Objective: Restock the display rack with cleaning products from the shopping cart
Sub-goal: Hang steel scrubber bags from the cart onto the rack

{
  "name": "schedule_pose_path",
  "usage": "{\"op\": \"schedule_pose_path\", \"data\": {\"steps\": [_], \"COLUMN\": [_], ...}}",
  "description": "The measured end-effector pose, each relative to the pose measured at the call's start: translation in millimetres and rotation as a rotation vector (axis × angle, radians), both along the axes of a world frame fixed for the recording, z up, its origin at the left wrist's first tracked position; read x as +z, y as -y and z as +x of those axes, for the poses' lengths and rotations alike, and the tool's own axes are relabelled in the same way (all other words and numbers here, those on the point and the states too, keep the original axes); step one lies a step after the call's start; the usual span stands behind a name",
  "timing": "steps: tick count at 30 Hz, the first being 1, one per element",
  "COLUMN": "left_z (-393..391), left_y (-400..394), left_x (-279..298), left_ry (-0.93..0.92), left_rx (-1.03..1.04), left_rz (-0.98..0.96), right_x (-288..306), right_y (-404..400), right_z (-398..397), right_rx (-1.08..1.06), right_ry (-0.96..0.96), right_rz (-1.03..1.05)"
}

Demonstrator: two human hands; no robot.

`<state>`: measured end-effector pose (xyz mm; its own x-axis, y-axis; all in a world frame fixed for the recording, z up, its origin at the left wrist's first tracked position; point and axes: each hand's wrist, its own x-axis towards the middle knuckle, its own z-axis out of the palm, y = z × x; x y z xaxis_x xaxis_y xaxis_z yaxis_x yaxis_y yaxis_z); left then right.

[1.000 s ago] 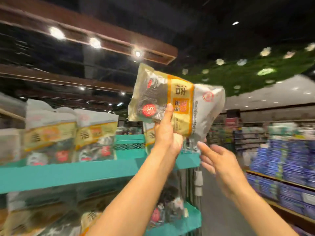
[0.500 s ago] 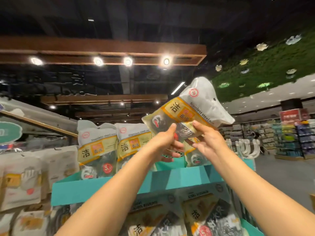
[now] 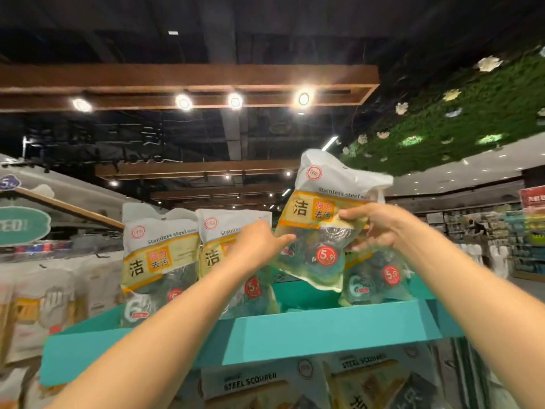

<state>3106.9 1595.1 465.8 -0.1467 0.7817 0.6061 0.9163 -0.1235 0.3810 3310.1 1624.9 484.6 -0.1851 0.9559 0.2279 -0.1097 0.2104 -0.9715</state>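
A bag of stainless steel scourers, white on top with a yellow label and a red 5.9 sticker, hangs upright above the turquoise rack's top shelf. My right hand grips the bag's right side. My left hand touches its left edge with fingers stretched out. Two like bags stand upright on the shelf's left part, and another bag stands behind the held one at the right. The shopping cart is out of view.
The lower shelf holds more steel scourer bags. Packs of gloves hang on a rack at the left. An aisle with stocked shelves runs off to the right. A teal sign sits at the far left.
The bag has turned from tilted to upright and come lower over the top shelf. My right hand moved onto its right side; my left hand shifted to its left edge.
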Motion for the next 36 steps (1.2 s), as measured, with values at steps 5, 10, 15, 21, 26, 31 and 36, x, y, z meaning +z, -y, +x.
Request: {"op": "schedule_pose_path", "data": {"steps": [5, 10, 15, 21, 26, 31, 36], "left_z": [7, 10, 9, 12, 11, 9, 11], "left_y": [-4, -6, -8, -3, -2, -3, -5], "left_x": [-10, -16, -20, -23, -26, -30, -32], "left_ry": [-0.006, -0.045, -0.101, -0.109, -0.112, -0.082, -0.078], "left_rx": [-0.051, -0.029, 0.007, -0.009, -0.017, -0.017, -0.005], "left_rz": [-0.144, -0.333, -0.374, -0.462, -0.511, -0.54, -0.559], "right_x": [23, 10, -1, -7, -10, -12, -14], "right_y": [-18, -31, -32, -34, -40, -34, -39], "right_z": [13, -8, -15, -20, -18, -24, -32], "right_rx": [0.036, 0.05, -0.026, -0.33, -0.176, -0.086, -0.144], "right_ry": [0.302, 0.548, 0.568, 1.029, 0.814, 0.631, 0.742], "right_rz": [0.027, 0.042, 0.188, 0.306, 0.243, 0.292, 0.406]}}
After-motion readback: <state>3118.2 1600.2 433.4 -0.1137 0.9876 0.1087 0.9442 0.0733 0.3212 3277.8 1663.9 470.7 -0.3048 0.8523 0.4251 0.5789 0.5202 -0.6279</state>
